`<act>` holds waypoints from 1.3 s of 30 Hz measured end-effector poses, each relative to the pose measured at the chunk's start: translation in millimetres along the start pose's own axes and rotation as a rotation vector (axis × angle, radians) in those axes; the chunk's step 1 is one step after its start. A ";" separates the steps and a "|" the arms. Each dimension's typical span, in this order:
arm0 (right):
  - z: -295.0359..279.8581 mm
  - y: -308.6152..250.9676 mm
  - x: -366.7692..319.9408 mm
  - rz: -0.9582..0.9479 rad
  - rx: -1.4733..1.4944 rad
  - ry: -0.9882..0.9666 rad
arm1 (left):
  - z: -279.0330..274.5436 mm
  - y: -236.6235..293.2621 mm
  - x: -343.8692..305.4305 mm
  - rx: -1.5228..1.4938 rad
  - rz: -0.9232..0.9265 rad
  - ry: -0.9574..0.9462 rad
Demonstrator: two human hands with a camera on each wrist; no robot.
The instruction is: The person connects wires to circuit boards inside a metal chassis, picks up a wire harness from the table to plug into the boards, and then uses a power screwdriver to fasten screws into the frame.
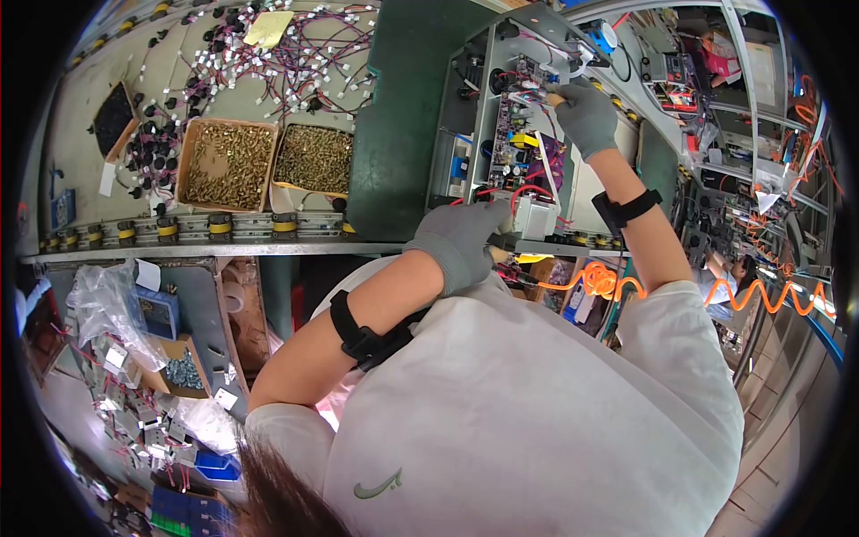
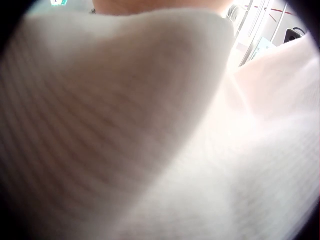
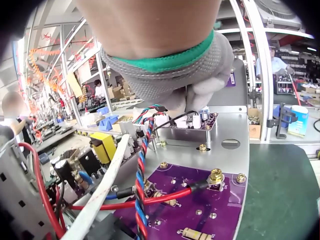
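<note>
A metal chassis (image 1: 490,116) stands before me, fitted with purple circuit boards (image 3: 200,205), a white box-shaped part (image 1: 537,217) and loose wires. My right hand (image 1: 586,119), in a grey glove with bare fingertips, reaches into its far end. In the right wrist view its curled fingers pinch at a white wire connector (image 3: 160,119) beside a small raised board; the fingertips are partly hidden. A twisted red, blue and black cable (image 3: 143,170) runs up to that spot. My gloved left hand (image 1: 461,240) is at the chassis' near end, beside the white part; I cannot tell what it holds. Cloth fills the left wrist view.
A green mat (image 1: 394,134) lies left of the chassis. Boxes of brass fasteners (image 1: 228,166) and a pile of wire leads (image 1: 313,54) are farther left. A roller rail (image 1: 192,228) runs along the near edge. An orange coiled hose (image 1: 599,282) hangs below the chassis.
</note>
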State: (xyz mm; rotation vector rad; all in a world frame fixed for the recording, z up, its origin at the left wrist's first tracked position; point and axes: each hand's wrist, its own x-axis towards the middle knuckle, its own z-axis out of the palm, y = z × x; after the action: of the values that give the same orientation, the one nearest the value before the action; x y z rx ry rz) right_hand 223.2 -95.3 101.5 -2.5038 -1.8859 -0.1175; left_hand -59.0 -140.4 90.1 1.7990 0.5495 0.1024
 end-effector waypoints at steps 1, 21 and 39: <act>0.1 -0.5 -0.1 0.026 -0.022 -0.029 | 0.4 -0.7 -0.5 -0.012 0.004 0.005; 13.9 35.3 5.2 0.230 0.705 -0.318 | 0.6 0.2 2.9 0.013 -0.036 -0.041; 18.2 51.9 -193.2 0.832 1.325 -0.253 | 13.9 5.4 -0.4 -0.069 0.033 0.040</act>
State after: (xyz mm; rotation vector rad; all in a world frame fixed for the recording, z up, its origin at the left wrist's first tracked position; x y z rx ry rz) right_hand 221.0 -294.2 73.4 -1.9725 -0.3662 1.0596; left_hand -52.8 -153.9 91.0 1.7419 0.5385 0.1788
